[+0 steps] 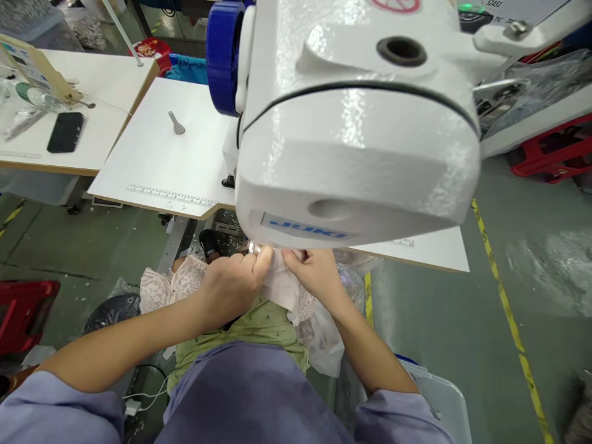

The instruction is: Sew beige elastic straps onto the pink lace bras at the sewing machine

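Note:
A pale pink bra with lace cups (pixel 172 285) hangs across my lap, under the front of a white sewing machine (pixel 356 154). My left hand (pixel 235 280) is closed on the bra near the machine's underside, with its fingertips close to a small metal part. My right hand (pixel 317 274) pinches the smooth pale band of the same bra between thumb and fingers, just right of the left hand. The machine head hides the needle area and part of my fingertips.
The white table (pixel 152 142) has a printed ruler along its front edge and a grey peg (pixel 176 123) on it. A black phone (pixel 65 132) lies on the neighbouring table. Clear plastic bags (pixel 324 339) hang by my right knee, near a clear bin (pixel 441 394).

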The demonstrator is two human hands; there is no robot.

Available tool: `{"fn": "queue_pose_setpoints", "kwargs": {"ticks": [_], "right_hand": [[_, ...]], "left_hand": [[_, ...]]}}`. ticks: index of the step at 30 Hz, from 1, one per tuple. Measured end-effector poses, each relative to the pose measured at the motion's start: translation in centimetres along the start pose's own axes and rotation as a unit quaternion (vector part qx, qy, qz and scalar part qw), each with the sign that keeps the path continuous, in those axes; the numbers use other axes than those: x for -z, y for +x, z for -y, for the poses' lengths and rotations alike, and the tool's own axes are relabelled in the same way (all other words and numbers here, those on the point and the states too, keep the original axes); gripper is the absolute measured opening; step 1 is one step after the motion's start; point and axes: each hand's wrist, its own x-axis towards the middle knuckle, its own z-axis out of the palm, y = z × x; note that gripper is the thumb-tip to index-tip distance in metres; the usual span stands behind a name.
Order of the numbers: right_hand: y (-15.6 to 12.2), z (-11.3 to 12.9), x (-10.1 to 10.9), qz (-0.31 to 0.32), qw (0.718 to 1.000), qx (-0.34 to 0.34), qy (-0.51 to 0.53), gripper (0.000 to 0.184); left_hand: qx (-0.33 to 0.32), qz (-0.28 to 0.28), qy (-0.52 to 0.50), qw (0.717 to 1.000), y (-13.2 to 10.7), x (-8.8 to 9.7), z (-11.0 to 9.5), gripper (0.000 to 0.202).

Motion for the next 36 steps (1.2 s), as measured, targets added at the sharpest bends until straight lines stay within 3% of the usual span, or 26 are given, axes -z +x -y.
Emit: {"fn": "queue_pose_setpoints", "kwargs": {"ticks": [23,29,36], "right_hand": [[1.9,-0.6,0.7,0.055,0.997,0.03,0.054,0.014],[1.7,-0.6,1.4,0.06,0.996,0.023,0.057,0.021],[1.5,-0.5,0.6,0.038,0.997,0.023,0.068,0.013]], "left_hand": [[0.035,0.03,-0.008,0.999,0.3,-0.3,-0.5,0.02],[0.029,0.027,0.02,0.999,0.4,-0.1,-0.8,0.03],[0.047,0.022,-0.01,0.999,-0.1,0.1,-0.1,0.034]]}}
